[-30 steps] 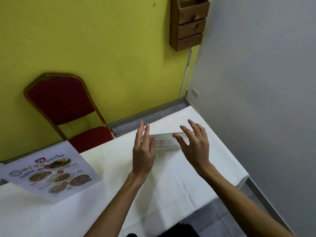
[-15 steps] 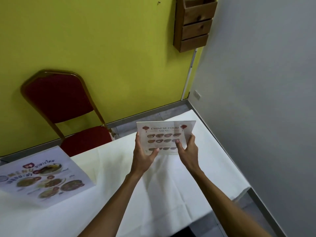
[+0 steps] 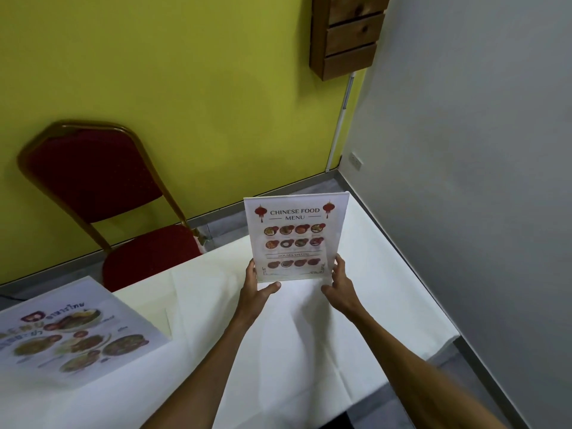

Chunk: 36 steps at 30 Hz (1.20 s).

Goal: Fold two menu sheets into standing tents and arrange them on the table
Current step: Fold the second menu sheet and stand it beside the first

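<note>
The Chinese food menu sheet stands upright above the table, its printed face toward me. My left hand grips its lower left corner, thumb across the bottom edge. My right hand holds the lower right edge with fingers along the side. A second layer shows along the sheet's right and top edge, so it looks folded. A second menu sheet with Thai text and food pictures sits at the near left of the table; I cannot tell whether it lies flat or stands sloped.
The table has a white cloth with creases; its right edge drops off near the grey wall. A red chair stands behind the table against the yellow wall. A wooden wall holder hangs above the corner.
The Chinese menu went from lying low under both hands to being lifted and held upright, printed face toward me. Both hands closed on its lower corners.
</note>
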### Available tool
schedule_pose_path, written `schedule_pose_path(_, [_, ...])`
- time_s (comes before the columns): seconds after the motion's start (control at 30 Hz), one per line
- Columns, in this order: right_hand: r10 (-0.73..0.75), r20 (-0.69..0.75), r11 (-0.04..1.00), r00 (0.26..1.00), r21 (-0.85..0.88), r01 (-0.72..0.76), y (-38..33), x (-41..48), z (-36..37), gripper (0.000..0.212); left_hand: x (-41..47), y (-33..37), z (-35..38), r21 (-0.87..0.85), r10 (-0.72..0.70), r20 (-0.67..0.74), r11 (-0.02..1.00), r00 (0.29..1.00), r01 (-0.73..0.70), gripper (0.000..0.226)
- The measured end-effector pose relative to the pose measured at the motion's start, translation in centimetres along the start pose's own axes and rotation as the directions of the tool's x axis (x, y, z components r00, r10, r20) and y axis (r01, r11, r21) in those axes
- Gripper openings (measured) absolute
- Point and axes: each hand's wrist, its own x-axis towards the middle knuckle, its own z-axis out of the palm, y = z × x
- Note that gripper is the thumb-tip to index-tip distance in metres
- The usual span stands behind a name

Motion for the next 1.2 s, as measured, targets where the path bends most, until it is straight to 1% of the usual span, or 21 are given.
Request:
schedule_pose_path(0.07, [-0.007,-0.001,1.000,1.000,0.016,0.007,0.5,0.3,0.3,0.089,0.0,0.0,0.1,-0.001,0.011,0.000,1.000,1.000,-0.011,0.088])
schedule_pose_path(0.17, [-0.011,-0.016,1.000,1.000,0.027,0.011,-0.2,0.0,0.5,0.084,-0.6,0.4,-0.1,0.025,0.033,-0.002,0.999,0.999,-0.033,0.083])
schedule_pose_path(0.27, [-0.031,-0.014,0.999,0.999,0.008,0.032,-1.4,-0.2,1.0,0.079,-1.5,0.7,-1.2,0.020,0.036,-0.057,0.999,0.998,-0.035,0.082])
schedule_pose_path(0.47, [-0.123,0.084,0.991,0.989,-0.050,0.127,-3.9,-0.1,4.1,0.075,-4.0,-0.2,-4.6,-0.046,0.029,-0.187,0.998,0.982,-0.038,0.082])
schedule_pose_path(0.53, [-0.134,0.126,0.989,0.983,-0.053,0.141,-4.4,0.0,5.3,0.075,-4.9,-0.9,-5.7,-0.060,0.034,-0.222,0.997,0.974,-0.049,0.078])
schedule_pose_path(0.77, [-0.134,0.225,0.989,0.965,-0.034,0.145,-4.8,-0.2,7.8,0.080,-6.6,-3.4,-7.8,-0.066,0.013,-0.273,0.997,0.962,-0.032,0.085])
schedule_pose_path(0.93, [-0.122,0.285,0.988,0.951,-0.054,0.142,-4.3,0.4,8.2,0.078,-7.0,-4.6,-7.7,-0.046,0.007,-0.276,0.999,0.961,-0.021,0.099])
schedule_pose_path(1.2, [-0.162,0.299,0.977,0.940,-0.088,0.197,-3.6,0.6,7.8,0.084,-7.8,-4.8,-6.4,-0.042,-0.007,-0.310,0.999,0.951,-0.006,0.103])
